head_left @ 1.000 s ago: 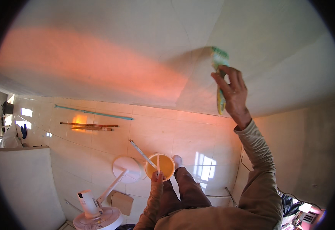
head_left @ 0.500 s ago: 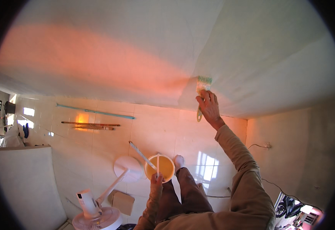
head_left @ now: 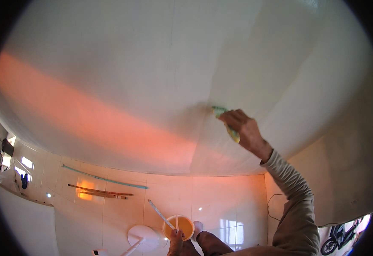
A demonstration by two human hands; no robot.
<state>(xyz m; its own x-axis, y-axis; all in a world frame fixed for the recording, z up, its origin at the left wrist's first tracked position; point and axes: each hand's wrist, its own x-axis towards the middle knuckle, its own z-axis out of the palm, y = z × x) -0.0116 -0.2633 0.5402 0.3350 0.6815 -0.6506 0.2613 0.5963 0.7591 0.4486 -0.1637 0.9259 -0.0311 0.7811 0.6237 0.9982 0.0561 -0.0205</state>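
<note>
My right hand (head_left: 245, 130) grips a paintbrush (head_left: 233, 135) with green bristles and a yellowish handle, its tip at the pale wall (head_left: 148, 68), where a slightly darker, greyer band runs beside it. Low in the view, my left hand (head_left: 177, 237) is closed on the white handle of a bucket (head_left: 184, 226) holding yellowish liquid. A long pale stick (head_left: 158, 211) leans out of the bucket. My bare foot shows just right of the bucket.
A light blue rod (head_left: 103, 176) and wooden sticks (head_left: 99, 191) lie on the tiled floor (head_left: 126, 209). A white fan (head_left: 143, 239) stands left of the bucket. A low partition (head_left: 24, 222) is at left. A cable (head_left: 272, 209) runs along the right wall; a motorbike (head_left: 336, 239) appears beyond.
The view has tilted upward, so floor objects sit lower in the picture. The brush first moved down the wall, then back up a little, its bristles now turned leftward. My left hand still holds the bucket.
</note>
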